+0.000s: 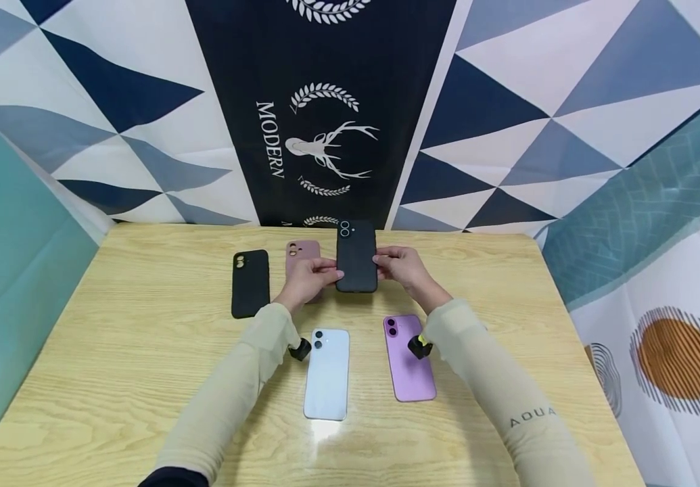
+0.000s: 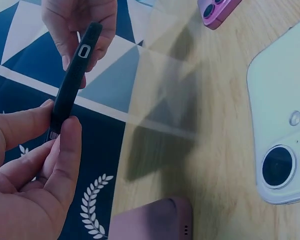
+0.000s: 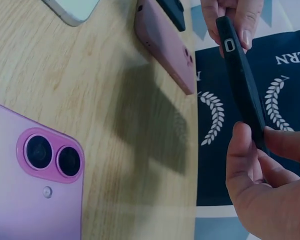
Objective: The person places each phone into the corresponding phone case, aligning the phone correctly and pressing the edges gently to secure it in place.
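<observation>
A phone in a black case (image 1: 356, 260) is raised off the far part of the table, its back and two camera lenses facing the head view. My left hand (image 1: 307, 281) pinches one long edge between thumb and fingers. On the opposite edge my right hand (image 1: 406, 266) pinches it too. Both wrist views see the phone edge-on, with a small oblong opening in the case's rim. Partly behind my left hand lies a pink phone case (image 1: 303, 251), and a black phone case (image 1: 250, 284) lies to its left.
Nearer on the wooden table (image 1: 143, 352) lie a white phone (image 1: 328, 375) and a purple phone (image 1: 406, 375), both backs up. My right forearm passes close to the purple one. Behind the table's far edge hangs a patterned cloth (image 1: 325, 67).
</observation>
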Demonstrator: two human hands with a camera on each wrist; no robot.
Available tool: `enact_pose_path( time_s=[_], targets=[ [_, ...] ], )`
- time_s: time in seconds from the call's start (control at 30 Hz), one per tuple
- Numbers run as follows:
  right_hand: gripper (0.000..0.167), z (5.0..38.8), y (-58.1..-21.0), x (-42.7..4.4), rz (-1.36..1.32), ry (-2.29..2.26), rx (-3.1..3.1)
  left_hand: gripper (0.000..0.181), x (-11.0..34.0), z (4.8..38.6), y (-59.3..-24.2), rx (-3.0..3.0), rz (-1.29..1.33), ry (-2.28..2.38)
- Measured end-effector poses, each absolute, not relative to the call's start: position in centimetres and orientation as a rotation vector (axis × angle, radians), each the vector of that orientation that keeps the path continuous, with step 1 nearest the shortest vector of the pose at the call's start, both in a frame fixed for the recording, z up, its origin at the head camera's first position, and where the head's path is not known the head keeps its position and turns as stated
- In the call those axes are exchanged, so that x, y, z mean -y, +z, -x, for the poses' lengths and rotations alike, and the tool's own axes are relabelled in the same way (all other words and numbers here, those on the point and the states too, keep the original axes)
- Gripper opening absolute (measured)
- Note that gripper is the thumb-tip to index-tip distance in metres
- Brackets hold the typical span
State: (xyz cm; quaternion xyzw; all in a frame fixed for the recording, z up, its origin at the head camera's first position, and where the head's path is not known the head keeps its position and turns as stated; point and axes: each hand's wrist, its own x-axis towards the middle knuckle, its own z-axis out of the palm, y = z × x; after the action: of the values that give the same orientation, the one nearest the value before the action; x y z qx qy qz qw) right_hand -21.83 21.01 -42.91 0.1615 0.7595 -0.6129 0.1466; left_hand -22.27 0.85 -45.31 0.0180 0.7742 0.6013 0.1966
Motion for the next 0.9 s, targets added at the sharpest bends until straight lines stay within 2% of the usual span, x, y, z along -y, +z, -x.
enact_pose_path(
  time_s=[0.9],
  targets=[
    [0.036, 23.2, -46.4, -21.2, -0.538, -1.686, -2.194, 0.032, -1.9, 22.9, -48.0, -2.240, -0.013, 1.578]
  ],
)
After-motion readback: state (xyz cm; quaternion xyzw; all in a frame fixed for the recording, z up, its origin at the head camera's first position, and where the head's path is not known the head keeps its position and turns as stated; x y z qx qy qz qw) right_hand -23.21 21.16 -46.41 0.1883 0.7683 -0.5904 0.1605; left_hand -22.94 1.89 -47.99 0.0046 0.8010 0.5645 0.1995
